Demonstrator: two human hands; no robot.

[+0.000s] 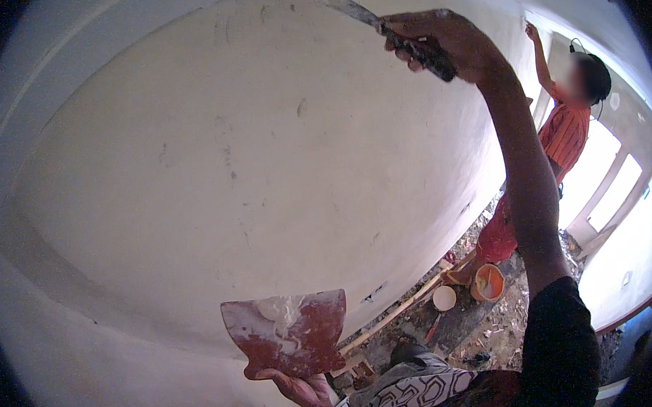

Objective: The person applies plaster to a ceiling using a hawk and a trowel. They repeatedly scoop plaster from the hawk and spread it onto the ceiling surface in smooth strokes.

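Observation:
My right hand point(454, 39) is raised high at the upper right, its fingers wrapped round the handle of a putty knife point(355, 10). The knife's smeared blade points up and left, close to the top of a pale wall point(188, 152); I cannot tell if it touches. Low in front, my left hand point(301, 388) grips a reddish-brown putty board point(263, 330) by its lower edge. Wet white putty point(288, 310) lies on the upper part of that board. Dark smudges and scuffs mark the wall.
At the right, a person in an orange shirt point(565, 133) reaches up to the wall. On the debris-strewn floor stand an orange bucket point(501, 286) and a round white lid or container point(444, 298). A long wooden strip point(393, 317) runs along the wall's foot.

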